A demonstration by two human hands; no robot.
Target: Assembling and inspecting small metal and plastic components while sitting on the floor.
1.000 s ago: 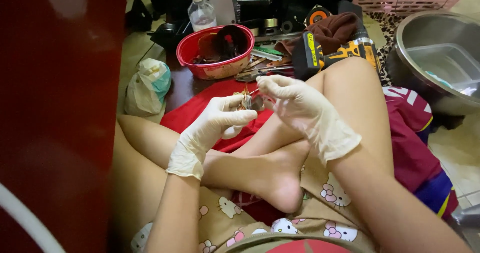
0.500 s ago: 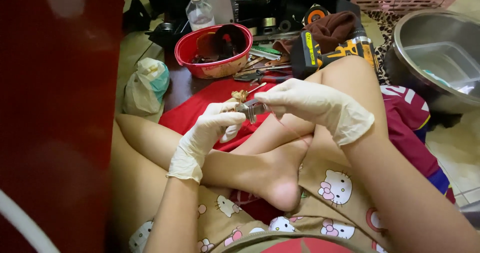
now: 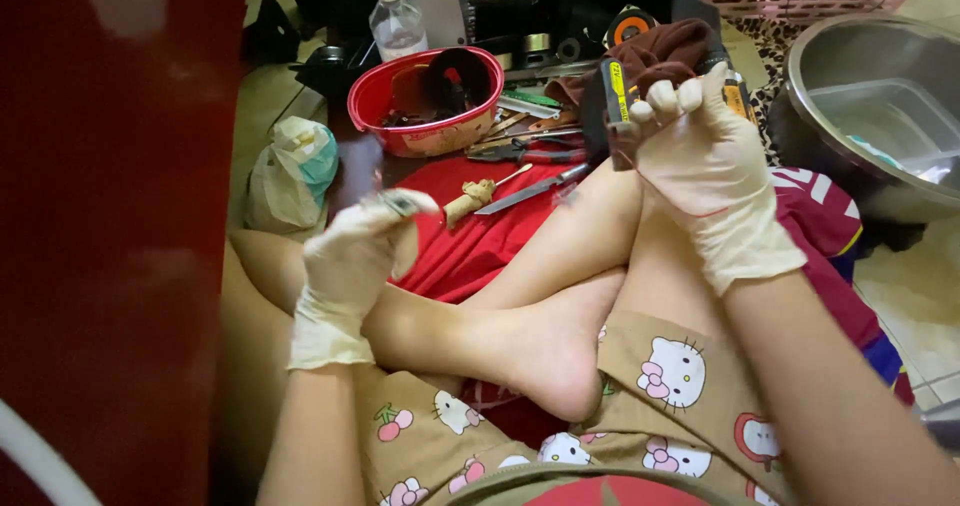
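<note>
The left hand (image 3: 350, 256) in a pale glove is raised over the left knee, its fingertips pinched on a small grey piece (image 3: 392, 203) — blurred, its kind unclear. The right hand (image 3: 700, 161), also gloved, is lifted above the right knee, curled in a loose fist; whether it grasps anything cannot be told. A knife (image 3: 530, 190) lies on the red cloth (image 3: 470, 246) — between the hands.
</note>
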